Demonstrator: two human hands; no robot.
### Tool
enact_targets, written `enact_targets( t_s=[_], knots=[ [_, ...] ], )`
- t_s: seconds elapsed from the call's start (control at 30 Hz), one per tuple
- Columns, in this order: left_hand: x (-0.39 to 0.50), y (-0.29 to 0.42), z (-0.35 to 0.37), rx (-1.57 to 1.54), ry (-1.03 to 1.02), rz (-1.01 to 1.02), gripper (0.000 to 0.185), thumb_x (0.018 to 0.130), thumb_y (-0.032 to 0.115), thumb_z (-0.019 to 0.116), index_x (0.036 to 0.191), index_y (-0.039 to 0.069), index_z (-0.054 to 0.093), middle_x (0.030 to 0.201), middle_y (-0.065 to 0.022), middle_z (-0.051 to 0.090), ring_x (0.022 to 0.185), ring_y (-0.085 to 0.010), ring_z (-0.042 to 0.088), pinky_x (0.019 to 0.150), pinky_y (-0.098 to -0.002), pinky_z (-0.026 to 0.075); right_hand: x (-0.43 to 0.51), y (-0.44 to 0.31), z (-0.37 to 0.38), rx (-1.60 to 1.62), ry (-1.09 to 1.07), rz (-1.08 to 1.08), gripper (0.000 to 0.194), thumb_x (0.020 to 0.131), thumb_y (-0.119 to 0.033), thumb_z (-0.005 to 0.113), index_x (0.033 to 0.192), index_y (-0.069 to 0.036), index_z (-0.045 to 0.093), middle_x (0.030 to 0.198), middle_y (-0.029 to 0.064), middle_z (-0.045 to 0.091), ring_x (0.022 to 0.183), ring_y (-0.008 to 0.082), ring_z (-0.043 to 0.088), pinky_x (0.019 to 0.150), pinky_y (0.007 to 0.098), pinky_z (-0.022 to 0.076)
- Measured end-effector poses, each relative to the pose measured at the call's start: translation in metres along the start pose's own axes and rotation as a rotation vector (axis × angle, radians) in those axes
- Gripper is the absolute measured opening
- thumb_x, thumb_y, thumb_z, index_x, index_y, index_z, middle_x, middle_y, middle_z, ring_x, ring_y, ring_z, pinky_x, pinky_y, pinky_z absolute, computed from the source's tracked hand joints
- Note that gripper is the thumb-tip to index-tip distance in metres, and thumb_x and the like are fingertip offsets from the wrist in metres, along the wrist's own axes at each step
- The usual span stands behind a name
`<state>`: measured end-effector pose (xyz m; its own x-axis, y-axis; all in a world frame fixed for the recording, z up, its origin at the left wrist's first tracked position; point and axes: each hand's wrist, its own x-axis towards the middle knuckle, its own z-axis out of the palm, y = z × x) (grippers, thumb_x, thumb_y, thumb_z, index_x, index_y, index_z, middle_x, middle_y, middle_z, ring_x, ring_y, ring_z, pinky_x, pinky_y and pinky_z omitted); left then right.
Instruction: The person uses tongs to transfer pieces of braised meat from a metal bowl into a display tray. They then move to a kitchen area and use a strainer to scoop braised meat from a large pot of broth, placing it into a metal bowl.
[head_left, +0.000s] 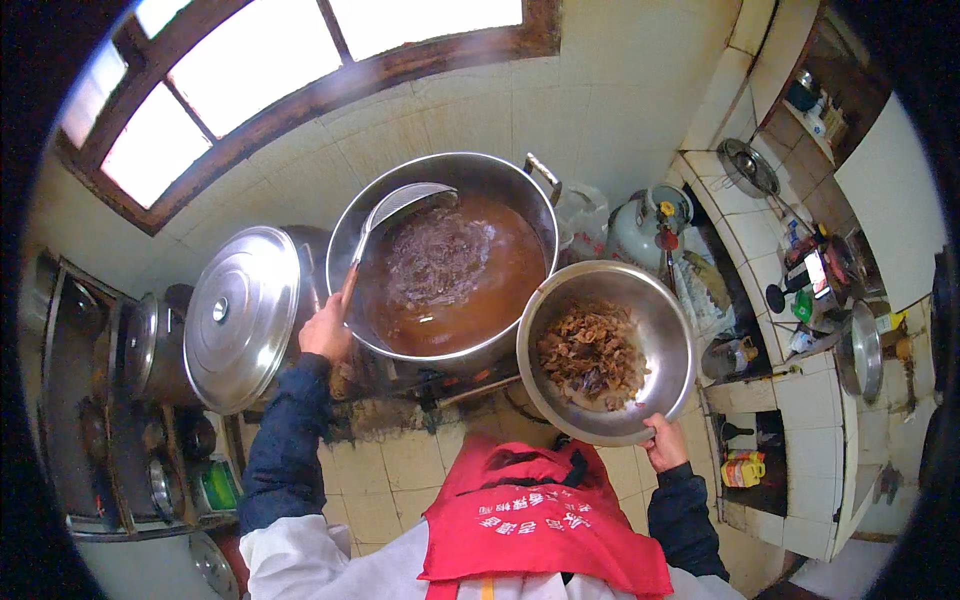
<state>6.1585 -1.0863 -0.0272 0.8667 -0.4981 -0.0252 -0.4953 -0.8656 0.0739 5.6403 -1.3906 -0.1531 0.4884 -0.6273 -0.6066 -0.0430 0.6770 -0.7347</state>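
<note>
My left hand (328, 332) is closed around the wooden handle of a wire-mesh skimmer (405, 201), whose basket tilts over the far left part of a large metal stockpot (551, 262). Brown liquid (487, 307) fills much of the pot, with a churning, foamy patch near its middle. My right hand (664, 442) grips the near right rim of a wide stainless steel bowl (671, 367). Brown, cooked-looking pieces of food (589, 352) lie in the bowl, and its left side is beside or against the pot's right rim; contact cannot be told.
A large metal lid (244, 322) leans left of the pot. Behind the bowl are a gas cylinder (637, 232) with a valve and a plastic bag (581, 214). A tiled counter (750, 232) at right holds another strainer (748, 166), a metal basin (866, 352) and several small items. Shelves with pots stand at far left.
</note>
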Motion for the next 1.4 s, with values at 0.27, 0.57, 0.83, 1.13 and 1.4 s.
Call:
enact_targets(
  t_s=[0.27, 0.57, 0.83, 1.13, 1.4],
  knots=[
    [-0.013, 0.026, 0.021, 0.017, -0.134, -0.029, 0.041, 0.082, 0.014, 0.056, 0.119, 0.002, 0.045, 0.094, -0.0267, 0.066, 0.09, -0.0454, 0.064, 0.077, -0.0528, 0.05, 0.006, -0.027, 0.0, -0.2, 0.044, 0.006, 0.033, 0.081, -0.016, 0.056, 0.112, -0.004, 0.061, 0.088, 0.003, 0.06, 0.067, 0.0139, 0.058, 0.048, 0.0266, 0.0468],
    [-0.035, 0.086, 0.054, -0.761, -0.419, -0.142, 0.028, 0.086, -0.001, 0.054, 0.111, 0.0, 0.042, 0.073, -0.0122, 0.054, 0.047, -0.0239, 0.058, 0.042, -0.0386, 0.052, -0.003, -0.03, 0.012, -0.255, 0.08, -0.004, 0.037, 0.082, -0.017, 0.056, 0.116, -0.004, 0.06, 0.09, 0.0038, 0.062, 0.066, 0.0138, 0.061, 0.046, 0.026, 0.049],
    [-0.038, 0.095, 0.031, -1.104, -0.861, -0.216, 0.025, 0.085, 0.003, 0.06, 0.105, 0.0, 0.046, 0.073, -0.0085, 0.054, 0.048, -0.0205, 0.056, 0.041, -0.0378, 0.048, -0.008, -0.022, 0.013, -0.235, 0.069, -0.008, 0.034, 0.08, -0.02, 0.059, 0.109, -0.001, 0.058, 0.091, 0.0056, 0.061, 0.069, 0.015, 0.061, 0.046, 0.0256, 0.0486],
    [-0.067, 0.035, -0.014, -1.387, -1.012, -0.374, 0.029, 0.087, 0.011, 0.059, 0.114, 0.003, 0.053, 0.083, -0.0069, 0.058, 0.057, -0.0149, 0.055, 0.045, -0.0307, 0.045, -0.015, -0.024, 0.015, -0.251, 0.092, -0.008, 0.036, 0.081, -0.017, 0.057, 0.113, -0.001, 0.06, 0.088, 0.0048, 0.062, 0.066, 0.0138, 0.06, 0.045, 0.0254, 0.0485],
    [-0.06, -0.008, -0.037, -1.508, -1.044, -0.43, 0.022, 0.087, 0.01, 0.06, 0.107, 0.003, 0.053, 0.083, -0.0104, 0.058, 0.056, -0.0142, 0.054, 0.045, -0.0299, 0.045, -0.019, -0.036, 0.024, -0.257, 0.083, -0.024, 0.034, 0.081, -0.015, 0.055, 0.112, 0.0, 0.061, 0.084, 0.0055, 0.061, 0.061, 0.0137, 0.058, 0.042, 0.0251, 0.0452]
  ],
)
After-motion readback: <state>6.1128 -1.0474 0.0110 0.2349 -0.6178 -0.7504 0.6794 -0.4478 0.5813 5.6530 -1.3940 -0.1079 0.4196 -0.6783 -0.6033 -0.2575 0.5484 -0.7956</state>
